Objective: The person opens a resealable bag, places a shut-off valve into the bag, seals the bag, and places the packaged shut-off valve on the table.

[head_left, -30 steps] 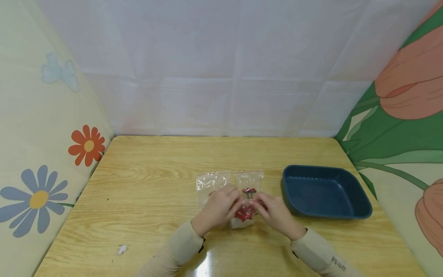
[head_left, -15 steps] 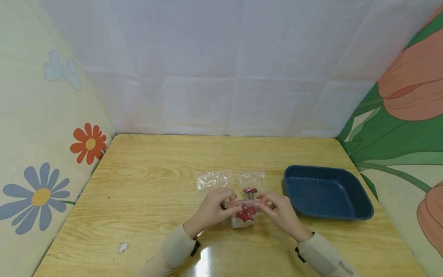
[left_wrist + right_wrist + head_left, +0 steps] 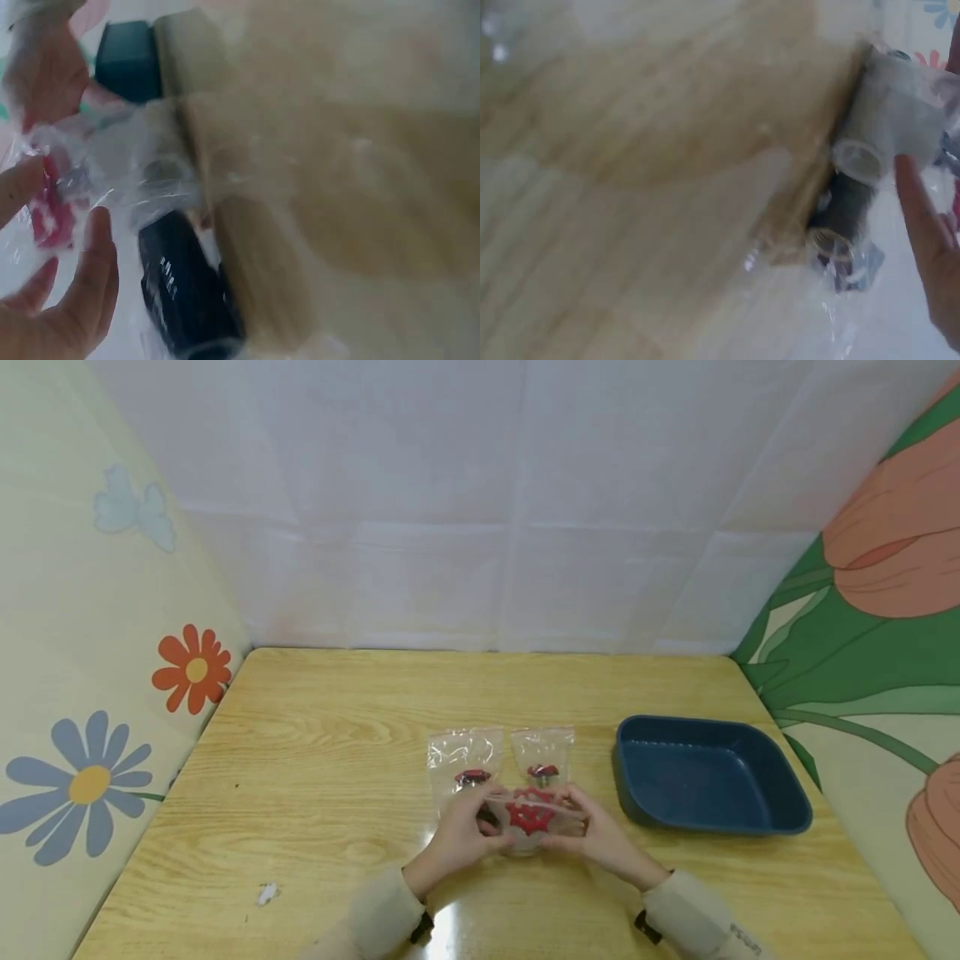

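In the head view a clear zip bag holds a valve with a red handwheel point(image 3: 531, 811). My left hand point(image 3: 459, 835) grips the bag's left side, and my right hand point(image 3: 603, 843) grips its right side. The valve's pale tubular body point(image 3: 163, 154) shows through the plastic in the left wrist view. Just behind lie two more clear bags, the left bag point(image 3: 456, 747) and the right bag point(image 3: 542, 739), each with a red-topped valve inside. A dark tubular fitting point(image 3: 838, 217) appears beside the pale body in the right wrist view. Both wrist views are blurred.
A dark blue basin point(image 3: 712, 781) stands on the wooden table point(image 3: 322, 760), to the right of the hands. A pale worn spot point(image 3: 267, 893) marks the table at front left. White cloth hangs behind, and flower-printed panels flank both sides.
My hands have spread from a close pinch at the bag's top to its two sides. The red handwheel now faces upward more fully, and the left bag's valve has come into view.
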`<state>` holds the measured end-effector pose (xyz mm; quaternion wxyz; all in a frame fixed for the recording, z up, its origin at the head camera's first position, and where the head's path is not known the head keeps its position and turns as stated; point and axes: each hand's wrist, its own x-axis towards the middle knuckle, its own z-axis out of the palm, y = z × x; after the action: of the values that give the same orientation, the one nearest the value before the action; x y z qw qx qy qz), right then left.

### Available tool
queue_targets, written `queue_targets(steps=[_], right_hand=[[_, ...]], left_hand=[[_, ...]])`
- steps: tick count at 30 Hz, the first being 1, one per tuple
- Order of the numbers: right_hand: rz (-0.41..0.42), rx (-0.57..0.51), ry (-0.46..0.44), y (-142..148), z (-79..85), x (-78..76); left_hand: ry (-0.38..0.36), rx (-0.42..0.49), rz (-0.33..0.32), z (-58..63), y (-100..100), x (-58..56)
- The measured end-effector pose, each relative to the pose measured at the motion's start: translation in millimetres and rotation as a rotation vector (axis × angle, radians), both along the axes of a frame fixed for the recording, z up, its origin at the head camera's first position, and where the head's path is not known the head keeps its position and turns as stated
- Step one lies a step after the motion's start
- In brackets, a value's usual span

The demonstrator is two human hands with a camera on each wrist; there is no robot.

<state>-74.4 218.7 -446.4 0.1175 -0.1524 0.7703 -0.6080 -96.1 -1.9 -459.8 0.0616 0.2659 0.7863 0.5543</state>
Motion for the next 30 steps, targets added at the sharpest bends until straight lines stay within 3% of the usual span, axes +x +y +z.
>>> queue_targets(steps=[3, 7, 13, 23, 27, 30], right_hand=[[-0.007, 0.041, -0.024, -2, -4.5, -0.1], [-0.032, 0.125, 0.038, -5, -8.2, -0.6], [-0.109, 0.191, 0.059, -13, -7.6, -1.5], [-0.211, 0.224, 0.080, -26, 0.6, -4.4], [-0.232, 0.210, 0.069, -34, 12.3, -7.2], [-0.265, 0.217, 0.059, -41, 21.4, -11.0]], left_hand=[[0.079, -0.072, 0.013, 0.1, 4, 2.2], [0.137, -0.118, 0.059, 2.3, 7, 2.7], [0.120, -0.131, 0.055, 4.9, 11, 2.2], [0.076, -0.046, 0.030, 9.7, 9, -2.8], [0.069, -0.022, 0.053, 21.4, 4, -6.9], [0.006, 0.022, 0.043, 29.1, -1, -11.2]])
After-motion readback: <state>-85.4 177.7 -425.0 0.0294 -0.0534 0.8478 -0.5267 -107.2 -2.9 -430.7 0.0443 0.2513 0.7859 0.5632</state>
